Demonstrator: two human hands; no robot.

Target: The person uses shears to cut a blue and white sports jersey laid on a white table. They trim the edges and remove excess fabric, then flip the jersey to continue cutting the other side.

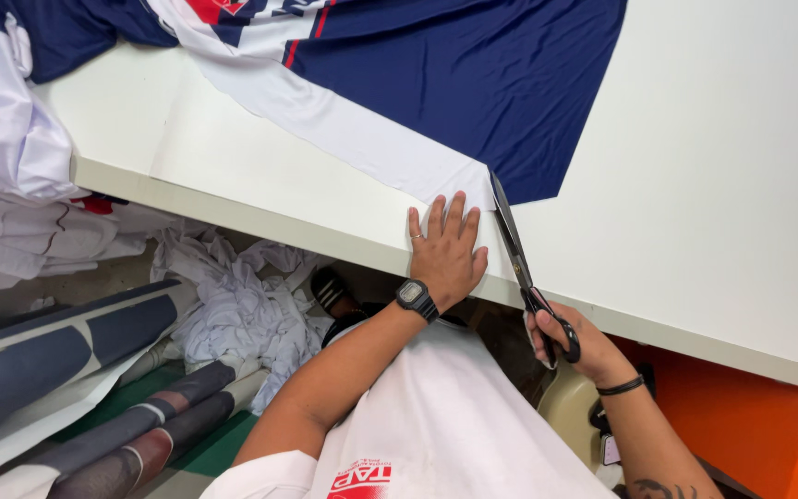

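My left hand (447, 248) lies flat, fingers spread, on the white table (695, 185) at the lower tip of a navy and white printed fabric (473, 74). A black watch sits on that wrist. My right hand (570, 342) grips the black handles of long scissors (514, 245) just below the table's edge. The blades point up along the seam where the fabric's white band meets the navy panel, right next to my left fingers.
White fabric scraps (242, 305) are piled on the floor under the table. Rolled printed sheets (94, 388) lie at lower left. More white cloth (11, 148) hangs off the table's left end. An orange surface (759, 425) is at lower right.
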